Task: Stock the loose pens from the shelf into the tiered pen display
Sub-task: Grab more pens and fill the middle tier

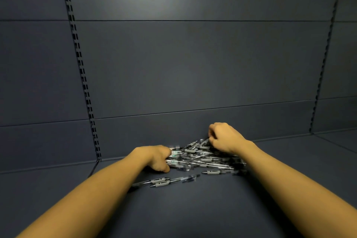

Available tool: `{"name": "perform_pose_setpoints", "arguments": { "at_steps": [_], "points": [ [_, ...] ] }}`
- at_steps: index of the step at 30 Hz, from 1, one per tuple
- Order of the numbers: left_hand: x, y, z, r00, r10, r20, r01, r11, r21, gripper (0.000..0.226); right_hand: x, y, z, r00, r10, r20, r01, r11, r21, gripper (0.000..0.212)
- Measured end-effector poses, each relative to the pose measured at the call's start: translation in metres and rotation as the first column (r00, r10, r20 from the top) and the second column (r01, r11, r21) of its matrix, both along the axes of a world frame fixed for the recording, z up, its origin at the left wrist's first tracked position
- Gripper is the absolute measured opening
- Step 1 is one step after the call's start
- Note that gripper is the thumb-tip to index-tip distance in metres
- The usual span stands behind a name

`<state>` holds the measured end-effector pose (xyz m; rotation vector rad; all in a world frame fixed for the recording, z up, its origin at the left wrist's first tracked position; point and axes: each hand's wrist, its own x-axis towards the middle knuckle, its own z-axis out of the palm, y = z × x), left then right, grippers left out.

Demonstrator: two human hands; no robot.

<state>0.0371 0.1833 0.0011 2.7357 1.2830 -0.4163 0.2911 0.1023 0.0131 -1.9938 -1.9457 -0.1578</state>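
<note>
A shop bay, this: dark gondola shelf (pixel 183 208), panelled back wall (pixel 193 63), slotted uprights (pixel 81 67) either side, and a heap of identical clear pens (pixel 204 157) awaiting stocking.

A dark blue-grey back wall (pixel 193 63) of flat panels with horizontal seams fills the view from nine o'clock to three o'clock, crossed by two slotted upright rails, one (pixel 81 63) toward ten o'clock and the other (pixel 326 54) toward two o'clock, both leaning inward.
</note>
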Motion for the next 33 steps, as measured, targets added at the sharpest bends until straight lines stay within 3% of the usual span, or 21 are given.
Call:
{"name": "perform_pose_setpoints", "arguments": {
  "at_steps": [6,15,23,33],
  "points": [
    [-0.014,0.005,0.012,0.996,-0.022,0.088,0.012,0.994,0.106,0.025,0.0,-0.006,0.011,1.0,-0.005,0.01,0.005,1.0,0.013,0.003],
    [-0.03,0.004,0.032,0.994,-0.061,0.094,0.001,0.847,0.531,0.025,-0.008,-0.009,0.017,1.0,0.019,0.01,-0.019,1.0,0.004,0.006],
    [-0.064,-0.019,0.04,0.994,0.08,0.074,-0.108,0.818,0.565,0.016,-0.04,0.003,0.025,0.993,0.112,0.049,-0.111,0.994,-0.014,0.008],
    [-0.162,-0.068,0.022,0.933,0.348,0.096,-0.347,0.791,0.505,0.012,-0.129,0.024,0.014,0.929,0.362,0.073,-0.357,0.931,-0.078,0.008]
  ]
}}
